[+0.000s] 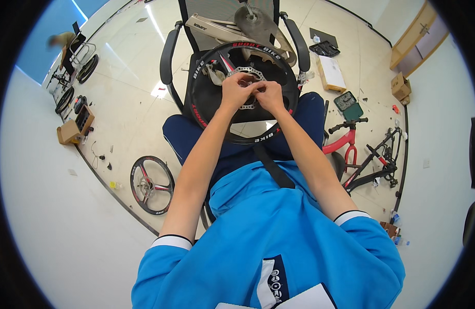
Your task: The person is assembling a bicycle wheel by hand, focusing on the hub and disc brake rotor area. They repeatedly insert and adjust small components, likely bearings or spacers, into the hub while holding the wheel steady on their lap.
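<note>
A black bicycle wheel [197, 107] with red and white lettering lies across the seat of a black office chair [167, 62] and my lap. At its centre is a silver disc brake rotor [255, 71]. My left hand [237, 93] is over the hub with its fingers curled together. Close against it, my right hand [270, 97] has its fingers pinched at the same spot. Whatever small part sits between the fingertips is hidden. Behind the wheel, a beige bicycle frame [212, 27] rests on the chair.
Another wheel [151, 186] lies on the floor at left, near an open cardboard box [70, 133]. To the right are a red bike frame [345, 141], a black bike frame [370, 172], a green case [353, 112] and a flat white box [332, 73]. A person [66, 41] sits far left.
</note>
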`<state>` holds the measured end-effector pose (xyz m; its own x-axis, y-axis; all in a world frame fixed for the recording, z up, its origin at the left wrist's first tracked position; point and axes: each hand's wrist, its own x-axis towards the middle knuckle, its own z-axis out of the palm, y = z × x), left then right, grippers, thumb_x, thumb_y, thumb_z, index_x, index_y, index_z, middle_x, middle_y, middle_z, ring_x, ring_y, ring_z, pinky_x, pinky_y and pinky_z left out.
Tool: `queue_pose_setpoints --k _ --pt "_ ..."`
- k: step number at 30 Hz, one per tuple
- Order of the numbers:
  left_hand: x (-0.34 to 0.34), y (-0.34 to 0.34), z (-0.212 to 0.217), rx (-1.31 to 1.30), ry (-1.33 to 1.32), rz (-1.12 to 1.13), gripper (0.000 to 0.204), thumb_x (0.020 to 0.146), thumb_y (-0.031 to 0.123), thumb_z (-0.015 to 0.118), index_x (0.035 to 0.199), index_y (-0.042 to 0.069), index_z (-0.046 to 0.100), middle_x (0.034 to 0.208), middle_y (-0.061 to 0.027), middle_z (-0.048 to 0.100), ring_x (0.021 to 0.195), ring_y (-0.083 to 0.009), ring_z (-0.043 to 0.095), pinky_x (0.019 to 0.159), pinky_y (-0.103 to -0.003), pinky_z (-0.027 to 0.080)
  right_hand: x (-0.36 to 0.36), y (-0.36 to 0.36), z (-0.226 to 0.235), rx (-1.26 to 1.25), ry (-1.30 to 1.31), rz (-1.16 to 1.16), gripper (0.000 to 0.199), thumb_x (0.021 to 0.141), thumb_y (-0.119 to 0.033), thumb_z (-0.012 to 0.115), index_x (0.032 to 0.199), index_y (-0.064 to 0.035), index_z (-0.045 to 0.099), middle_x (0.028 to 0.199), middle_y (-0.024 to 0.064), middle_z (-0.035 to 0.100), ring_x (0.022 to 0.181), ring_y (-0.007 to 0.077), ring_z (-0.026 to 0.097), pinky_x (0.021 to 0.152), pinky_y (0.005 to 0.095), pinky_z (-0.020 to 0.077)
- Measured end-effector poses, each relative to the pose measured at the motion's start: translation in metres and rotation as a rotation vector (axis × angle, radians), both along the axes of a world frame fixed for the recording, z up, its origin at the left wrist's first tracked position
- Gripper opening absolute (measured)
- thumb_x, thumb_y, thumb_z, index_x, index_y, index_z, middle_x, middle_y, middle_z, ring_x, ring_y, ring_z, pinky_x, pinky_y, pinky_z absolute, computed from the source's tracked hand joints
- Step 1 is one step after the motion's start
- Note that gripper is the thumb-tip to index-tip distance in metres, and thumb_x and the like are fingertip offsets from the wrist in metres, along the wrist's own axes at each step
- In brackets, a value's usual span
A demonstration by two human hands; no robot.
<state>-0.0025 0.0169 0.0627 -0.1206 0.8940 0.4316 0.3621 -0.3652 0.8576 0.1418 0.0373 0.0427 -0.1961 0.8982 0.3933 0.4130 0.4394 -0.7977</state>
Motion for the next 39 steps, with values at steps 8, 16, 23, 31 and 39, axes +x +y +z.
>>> queue_pose_setpoints --k 8,16,23,31,39 --pt "-0.008 0.001 0.011 -0.067 0.048 -0.176 0.02 0.08 0.009 0.073 0.097 -0.002 0.073 0.088 -0.0111 0.074 0.077 -0.013 0.068 0.072 -0.025 0.053 0.012 0.014 0.016 -0.087 -0.118 0.18 0.023 0.076 -0.017 0.074 0.091 0.0003 0.073 0.077 0.0184 0.07 0.069 0.0255 0.07 0.066 0.0327 0.0534" --pt "-0.003 0.003 0.01 -0.052 0.024 -0.065 0.015 0.075 0.012 0.075 0.085 0.0 0.074 0.073 -0.0117 0.072 0.066 -0.0185 0.069 0.064 -0.028 0.053 0.008 0.008 0.018 -0.071 -0.113 0.085 0.022 0.075 -0.017 0.075 0.091 -0.0019 0.073 0.076 0.0176 0.069 0.069 0.0266 0.07 0.066 0.0333 0.0525" --pt "-0.011 0.015 -0.01 0.17 0.085 -0.132 0.027 0.073 0.015 0.081 0.091 -0.003 0.074 0.08 -0.0108 0.073 0.071 -0.0133 0.068 0.065 -0.025 0.052 0.01 0.018 0.015 -0.061 -0.165 0.182 0.019 0.076 -0.016 0.073 0.089 -0.002 0.073 0.076 0.0183 0.069 0.071 0.0274 0.07 0.065 0.0343 0.0525" --pt "-0.004 0.0 0.01 -0.036 0.049 -0.027 0.029 0.069 0.019 0.083 0.087 -0.001 0.074 0.074 -0.0114 0.072 0.066 -0.0169 0.069 0.065 -0.027 0.054 0.011 0.007 0.016 -0.099 -0.135 0.124 0.019 0.076 -0.015 0.073 0.088 -0.001 0.071 0.077 0.0175 0.069 0.07 0.0262 0.07 0.066 0.0336 0.0524" --pt "-0.01 0.003 0.004 0.043 0.002 -0.193 0.025 0.074 0.015 0.081 0.092 0.0 0.074 0.079 -0.008 0.073 0.074 -0.0126 0.067 0.067 -0.025 0.052 0.009 0.01 0.009 -0.063 -0.11 0.153 0.018 0.077 -0.014 0.071 0.089 -0.0012 0.072 0.077 0.017 0.07 0.071 0.0259 0.07 0.067 0.0337 0.0529"
